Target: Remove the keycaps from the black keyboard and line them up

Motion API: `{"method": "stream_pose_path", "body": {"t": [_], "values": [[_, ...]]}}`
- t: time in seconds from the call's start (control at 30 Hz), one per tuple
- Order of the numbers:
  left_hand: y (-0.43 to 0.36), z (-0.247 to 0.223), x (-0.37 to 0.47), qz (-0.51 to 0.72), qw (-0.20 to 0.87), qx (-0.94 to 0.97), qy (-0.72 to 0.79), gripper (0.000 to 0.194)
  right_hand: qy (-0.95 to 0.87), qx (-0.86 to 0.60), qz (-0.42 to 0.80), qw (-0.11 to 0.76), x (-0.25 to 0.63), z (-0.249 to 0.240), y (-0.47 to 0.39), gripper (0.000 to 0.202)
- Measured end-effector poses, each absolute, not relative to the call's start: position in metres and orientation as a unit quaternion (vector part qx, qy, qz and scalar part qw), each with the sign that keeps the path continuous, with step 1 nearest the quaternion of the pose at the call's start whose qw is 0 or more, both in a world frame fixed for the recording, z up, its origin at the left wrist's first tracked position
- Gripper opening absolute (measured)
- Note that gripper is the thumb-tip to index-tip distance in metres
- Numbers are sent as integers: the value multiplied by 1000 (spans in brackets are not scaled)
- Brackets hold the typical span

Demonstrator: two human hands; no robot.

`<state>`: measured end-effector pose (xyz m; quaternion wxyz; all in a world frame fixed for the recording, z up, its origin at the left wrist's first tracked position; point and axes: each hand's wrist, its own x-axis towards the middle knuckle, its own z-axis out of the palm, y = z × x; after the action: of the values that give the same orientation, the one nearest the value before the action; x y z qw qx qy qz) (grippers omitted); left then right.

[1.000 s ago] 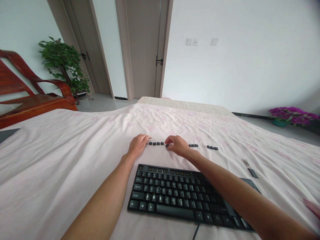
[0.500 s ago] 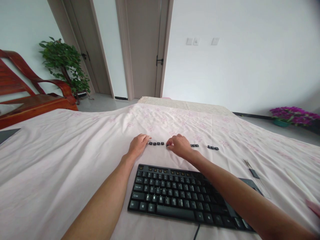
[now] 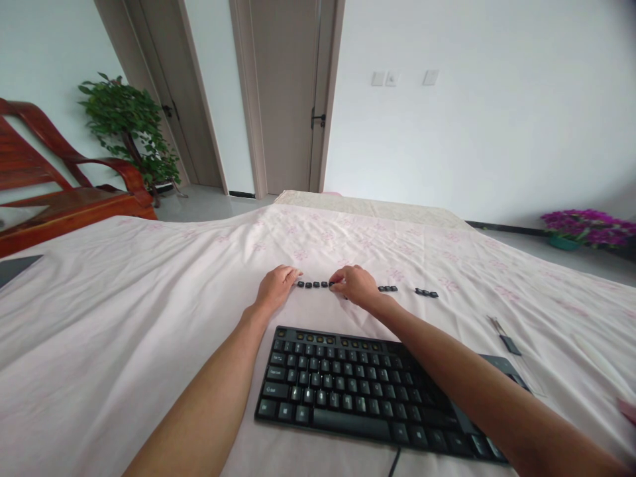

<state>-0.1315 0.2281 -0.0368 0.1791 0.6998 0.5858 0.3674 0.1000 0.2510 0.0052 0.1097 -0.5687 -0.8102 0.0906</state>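
Left hand (image 3: 276,287): centre of frame, at the left end of a line of small black keycaps (image 3: 317,285). Fingers lie close together and low over the cloth; cannot tell whether they touch the first cap or hold anything.

Right hand (image 3: 356,286): just right of centre, at the other end of the same line. Thumb and finger pinch a single keycap (image 3: 332,284), mostly hidden by the fingertips, just beside the last of four visible caps.

Further caps: a middle cluster (image 3: 387,289) emerging from behind the right hand, and a separate right cluster (image 3: 426,293) of caps set close together, both right of centre and roughly level with the line.

Black keyboard (image 3: 348,384): lower centre, below both hands; right forearm crosses over its right part. Brownish-gold squares show along its top row. Cable (image 3: 395,462) runs off the bottom edge.

Tool with dark handle and thin metal prongs (image 3: 505,336): right of frame, near the keyboard's upper right corner.

Everything above rests on a pale pink, creased flowered cloth (image 3: 199,298).

Background: wooden chair (image 3: 74,165) and leafy plant (image 3: 126,119), upper left; closed door (image 3: 285,93), upper centre; purple flowers (image 3: 591,226), far right.
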Motion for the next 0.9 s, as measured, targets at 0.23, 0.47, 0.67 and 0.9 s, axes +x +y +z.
{"method": "stream_pose_path", "body": {"t": [0.23,0.47,0.67,0.9], "values": [[226,-34,-130,363,199,690,595,42,-794,-574,148,136,110,5,256,29],[224,-34,-130,373,196,690,588,42,-803,-562,111,166,136,16,249,13],[224,-33,-130,368,181,692,594,42,-863,-482,57,140,144,19,232,15],[226,-36,-131,373,180,696,586,42,-886,-454,29,90,140,17,233,14]]}}
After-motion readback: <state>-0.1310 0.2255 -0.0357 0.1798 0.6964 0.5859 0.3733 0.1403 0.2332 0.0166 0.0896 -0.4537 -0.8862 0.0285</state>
